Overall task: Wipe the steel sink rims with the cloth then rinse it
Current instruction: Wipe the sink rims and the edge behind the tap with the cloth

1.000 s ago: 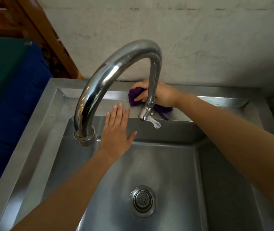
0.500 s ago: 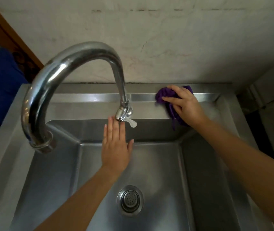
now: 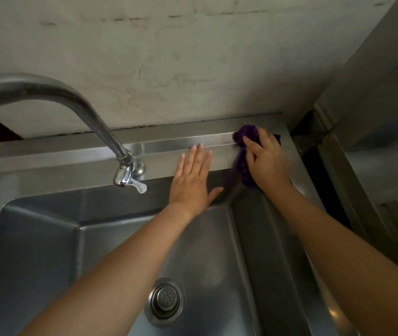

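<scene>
The steel sink's back rim (image 3: 164, 149) runs along the wall. At its far right corner my right hand (image 3: 265, 161) presses a bunched purple cloth (image 3: 247, 135) onto the rim; the fingers curl over the cloth, which hangs past the edge toward the basin. My left hand (image 3: 191, 183) lies flat with straight fingers on the back rim and basin wall, just left of the cloth, holding nothing.
A curved steel faucet (image 3: 110, 132) arches in from the left, its spout and small lever over the basin. The drain strainer (image 3: 165, 300) sits in the basin floor. A plaster wall stands behind; a dark gap and another steel surface (image 3: 382, 166) lie to the right.
My right hand has slid the cloth rightward along the back rim to the far right corner. My left hand has followed to the right, up onto the rim.
</scene>
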Action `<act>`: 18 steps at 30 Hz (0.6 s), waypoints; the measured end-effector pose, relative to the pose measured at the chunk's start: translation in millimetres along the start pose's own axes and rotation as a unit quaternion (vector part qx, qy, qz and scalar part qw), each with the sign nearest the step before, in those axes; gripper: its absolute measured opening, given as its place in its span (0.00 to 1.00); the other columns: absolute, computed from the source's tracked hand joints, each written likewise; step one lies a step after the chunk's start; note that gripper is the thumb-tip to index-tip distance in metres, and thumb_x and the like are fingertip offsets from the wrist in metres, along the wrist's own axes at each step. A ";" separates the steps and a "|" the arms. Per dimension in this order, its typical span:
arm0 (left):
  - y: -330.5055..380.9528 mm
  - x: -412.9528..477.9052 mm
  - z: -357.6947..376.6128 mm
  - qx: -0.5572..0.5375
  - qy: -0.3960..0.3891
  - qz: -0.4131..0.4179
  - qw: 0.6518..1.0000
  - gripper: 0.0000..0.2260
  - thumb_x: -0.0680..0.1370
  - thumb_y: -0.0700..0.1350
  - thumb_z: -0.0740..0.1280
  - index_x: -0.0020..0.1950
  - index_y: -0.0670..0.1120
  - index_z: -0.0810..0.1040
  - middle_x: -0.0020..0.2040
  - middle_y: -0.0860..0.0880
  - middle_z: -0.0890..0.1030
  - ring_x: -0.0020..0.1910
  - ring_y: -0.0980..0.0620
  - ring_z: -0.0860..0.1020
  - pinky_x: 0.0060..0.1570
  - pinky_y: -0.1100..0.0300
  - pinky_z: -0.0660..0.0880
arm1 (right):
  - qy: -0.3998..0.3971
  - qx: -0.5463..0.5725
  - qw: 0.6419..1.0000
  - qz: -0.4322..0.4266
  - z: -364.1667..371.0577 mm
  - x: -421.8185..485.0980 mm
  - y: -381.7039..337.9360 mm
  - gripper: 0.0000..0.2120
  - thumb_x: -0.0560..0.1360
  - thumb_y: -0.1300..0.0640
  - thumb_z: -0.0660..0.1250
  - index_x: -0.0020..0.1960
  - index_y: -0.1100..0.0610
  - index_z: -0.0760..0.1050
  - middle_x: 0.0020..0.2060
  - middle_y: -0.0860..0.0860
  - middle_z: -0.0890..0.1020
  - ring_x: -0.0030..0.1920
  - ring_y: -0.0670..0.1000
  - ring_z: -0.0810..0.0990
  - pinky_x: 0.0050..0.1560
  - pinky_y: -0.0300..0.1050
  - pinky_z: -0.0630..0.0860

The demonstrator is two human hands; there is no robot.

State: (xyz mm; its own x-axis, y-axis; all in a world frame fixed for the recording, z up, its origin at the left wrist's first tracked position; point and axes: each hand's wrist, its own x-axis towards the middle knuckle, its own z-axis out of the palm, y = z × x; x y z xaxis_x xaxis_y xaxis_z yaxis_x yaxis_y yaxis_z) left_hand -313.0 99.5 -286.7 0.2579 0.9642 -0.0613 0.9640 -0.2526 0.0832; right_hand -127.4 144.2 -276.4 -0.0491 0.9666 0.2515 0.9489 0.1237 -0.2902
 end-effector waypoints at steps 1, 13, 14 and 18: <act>0.1 -0.6 2.4 0.000 0.006 0.001 1.000 0.39 0.77 0.63 0.55 0.76 0.45 0.39 0.77 0.45 0.37 0.76 0.48 0.36 0.74 0.52 0.35 | -0.002 -0.016 1.000 0.009 -2.3 -2.2 3.4 0.18 0.77 0.55 0.55 0.60 0.56 0.78 0.66 0.59 0.73 0.66 0.62 0.70 0.63 0.56 0.70; 1.5 -2.3 5.2 -0.004 0.031 0.002 1.000 0.41 0.75 0.65 0.56 0.76 0.45 0.39 0.78 0.46 0.39 0.76 0.49 0.37 0.74 0.52 0.36 | -0.062 -0.090 0.993 0.047 -32.4 -94.7 6.2 0.27 0.72 0.44 0.58 0.66 0.59 0.72 0.69 0.64 0.67 0.68 0.65 0.66 0.68 0.60 0.64; 2.0 -2.2 4.4 -0.005 0.031 0.001 1.000 0.41 0.75 0.66 0.56 0.76 0.45 0.39 0.78 0.46 0.39 0.76 0.49 0.37 0.73 0.52 0.36 | -0.057 -0.081 0.994 0.046 -34.0 -101.1 6.4 0.26 0.72 0.46 0.61 0.65 0.59 0.72 0.69 0.64 0.68 0.68 0.64 0.65 0.67 0.60 0.64; 2.4 -2.3 3.3 0.006 0.024 -0.001 1.000 0.42 0.75 0.67 0.54 0.76 0.45 0.37 0.77 0.46 0.37 0.75 0.49 0.35 0.72 0.53 0.34 | -0.061 0.019 0.997 0.042 -40.3 -127.3 0.2 0.24 0.67 0.61 0.72 0.62 0.60 0.75 0.67 0.61 0.71 0.67 0.61 0.66 0.66 0.60 0.68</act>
State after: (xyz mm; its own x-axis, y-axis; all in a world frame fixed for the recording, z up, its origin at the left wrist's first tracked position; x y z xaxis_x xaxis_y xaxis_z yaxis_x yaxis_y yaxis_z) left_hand -311.0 96.5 -289.7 0.2527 0.9674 -0.0135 0.9654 -0.2512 0.0705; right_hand -108.4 12.2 -271.3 -0.0097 0.9936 0.1124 0.9390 0.0477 -0.3405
